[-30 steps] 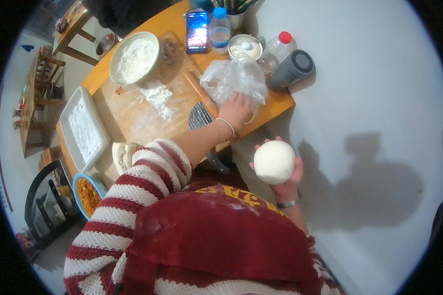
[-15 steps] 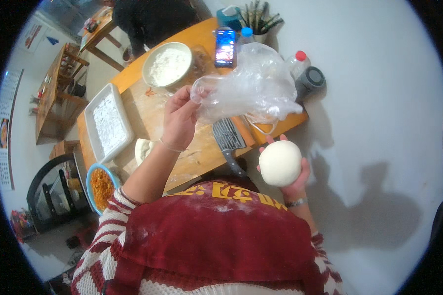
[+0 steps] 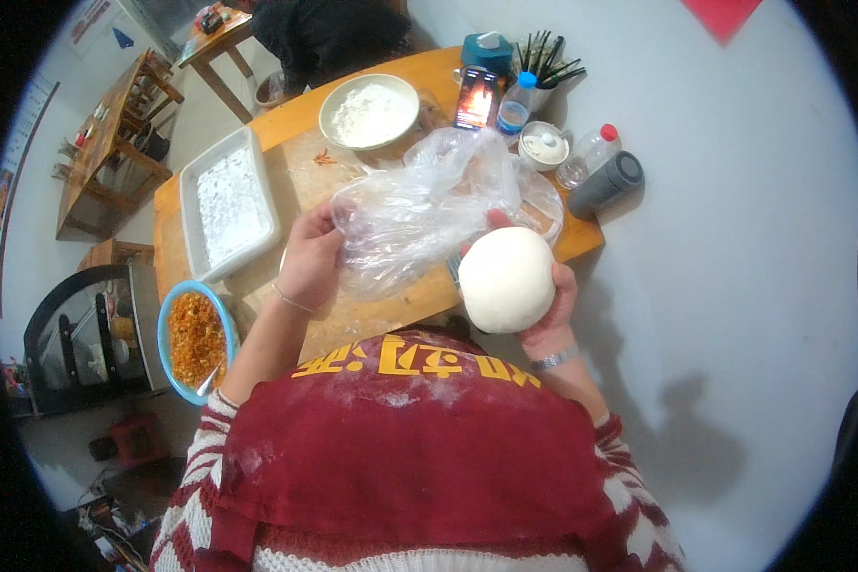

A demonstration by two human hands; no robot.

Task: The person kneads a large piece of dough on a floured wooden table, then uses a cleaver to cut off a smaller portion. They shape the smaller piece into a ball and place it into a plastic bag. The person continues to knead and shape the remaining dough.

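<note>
A smooth, round ball of white dough (image 3: 507, 280) rests in my right hand (image 3: 555, 315), whose fingers curl round its far and right sides above the table's front edge. With closed fingers my left hand (image 3: 312, 255) grips the edge of a clear plastic bag (image 3: 405, 224). The bag is crumpled and spreads across the board to the right, reaching behind the dough. It covers most of the cleaver, so only a sliver shows beside the dough. My left fingertips are partly hidden by the plastic.
On the wooden table (image 3: 296, 124) stand a bowl of flour (image 3: 370, 112), a white floured tray (image 3: 229, 202) and a blue-rimmed bowl of orange filling (image 3: 197, 334). A phone (image 3: 477, 97), a bottle (image 3: 516, 103), a lidded pot (image 3: 544, 145) and a dark cylinder (image 3: 607, 183) line the far right, near the wall.
My left hand has lowered the bag toward me, laying it over the board and cleaver. My right hand has brought the dough up and left, close to the bag.
</note>
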